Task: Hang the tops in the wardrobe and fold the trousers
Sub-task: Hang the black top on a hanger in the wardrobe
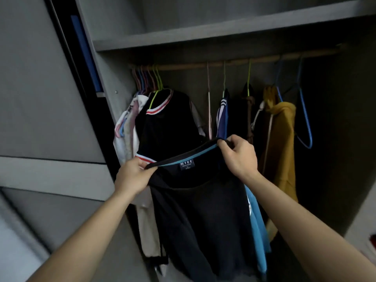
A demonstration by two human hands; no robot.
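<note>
I hold a dark navy T-shirt (205, 212) by its neckline in front of the open wardrobe (114, 45). A label sits inside the collar, which has a light blue inner band. My left hand (132, 176) pinches the left end of the collar. Gripping the right end is my right hand (240, 155), so the collar is stretched between the two. The shirt hangs down below my hands. No hanger shows inside it.
A wooden rail (234, 61) carries a bunch of coloured hangers (148, 78) at the left, a black top with red-and-white trim (168, 123), a navy top, a mustard hoodie (282, 139) and an empty blue hanger (305, 119). A shelf runs above the rail.
</note>
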